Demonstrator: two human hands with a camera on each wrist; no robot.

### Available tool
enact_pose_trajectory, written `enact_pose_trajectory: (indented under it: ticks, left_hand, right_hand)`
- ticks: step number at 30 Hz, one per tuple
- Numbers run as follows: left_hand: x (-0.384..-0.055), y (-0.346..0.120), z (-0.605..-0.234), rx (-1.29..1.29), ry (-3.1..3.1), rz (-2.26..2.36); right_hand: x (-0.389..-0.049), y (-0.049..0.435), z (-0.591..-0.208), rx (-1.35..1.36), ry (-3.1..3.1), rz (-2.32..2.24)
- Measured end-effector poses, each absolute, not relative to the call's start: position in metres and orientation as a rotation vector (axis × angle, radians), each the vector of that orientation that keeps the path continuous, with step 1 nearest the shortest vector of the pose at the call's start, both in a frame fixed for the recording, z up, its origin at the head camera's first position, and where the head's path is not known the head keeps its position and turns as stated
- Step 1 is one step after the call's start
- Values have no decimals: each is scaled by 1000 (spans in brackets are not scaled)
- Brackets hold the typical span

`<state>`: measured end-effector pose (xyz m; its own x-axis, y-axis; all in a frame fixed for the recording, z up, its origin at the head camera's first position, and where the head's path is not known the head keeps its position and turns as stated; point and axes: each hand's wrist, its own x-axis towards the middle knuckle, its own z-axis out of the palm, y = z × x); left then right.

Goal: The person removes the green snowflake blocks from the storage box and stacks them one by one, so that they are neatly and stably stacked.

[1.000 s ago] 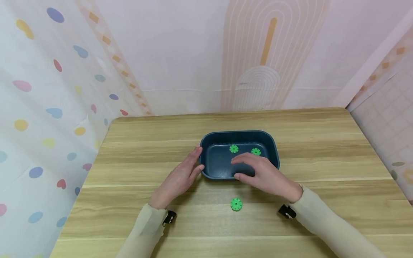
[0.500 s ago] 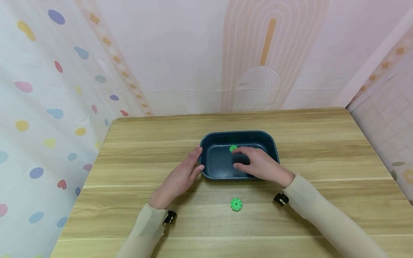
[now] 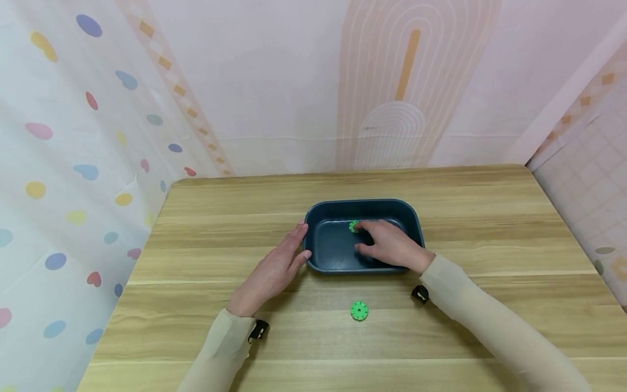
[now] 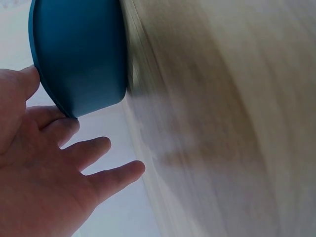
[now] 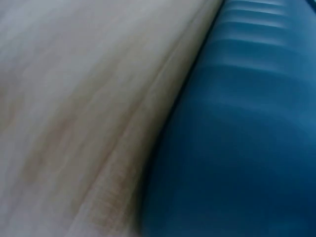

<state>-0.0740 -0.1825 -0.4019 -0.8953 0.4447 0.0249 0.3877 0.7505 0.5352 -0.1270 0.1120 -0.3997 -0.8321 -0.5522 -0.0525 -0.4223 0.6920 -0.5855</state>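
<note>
A dark blue rectangular bin (image 3: 333, 271) stands on the wooden table. My left hand (image 3: 272, 270) touches its left end, and in the left wrist view the thumb and forefinger meet the rim while the other fingers (image 4: 118, 180) stretch out free. Over the bin's inside is my right hand (image 3: 392, 246), thumb and forefinger apart. Its forefinger overlaps a small green notched disc (image 3: 352, 226) on the bin floor. Another green disc (image 3: 359, 311) lies on the table in front of the bin. The right wrist view has only the bin's outer wall (image 5: 237, 158), with that hand hidden.
The wooden table (image 3: 225, 218) reaches back to a patterned cloth backdrop (image 3: 274, 81). More cloth with coloured spots (image 3: 73, 190) hangs along the left side. Each wrist carries a black strap piece, the right one (image 3: 419, 294) near the bin's front wall.
My right hand has moved back and deeper into the bin, its forefinger reaching the green disc. A second disc in the bin is now covered by that hand. The left hand stays put.
</note>
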Motion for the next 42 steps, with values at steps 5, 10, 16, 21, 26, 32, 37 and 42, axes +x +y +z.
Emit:
enact_pose_trajectory:
  ticks: [5, 10, 16, 21, 26, 32, 37, 42]
  left_hand:
    - [-75, -182, -403, 685, 2842, 834]
    - [-76, -182, -404, 676, 2845, 827]
    - [-76, -182, -404, 684, 2839, 825]
    - [-75, -181, -404, 675, 2829, 818]
    - [-74, -182, -403, 661, 2822, 821]
    - [-74, -183, -404, 664, 2831, 833]
    - [-74, -183, -405, 666, 2834, 839]
    - [-75, -183, -406, 679, 2842, 847]
  right_hand:
    - [-127, 114, -400, -810, 2704, -808]
    - [-126, 116, -400, -852, 2698, -805]
    - [-131, 118, -404, -825, 2642, -897]
    - [-135, 118, -405, -749, 2675, -909]
    - [-138, 113, -406, -769, 2702, -829]
    - [-141, 110, -408, -771, 2715, -794]
    - [-143, 109, -410, -777, 2714, -788]
    - [-142, 110, -411, -821, 2736, -766]
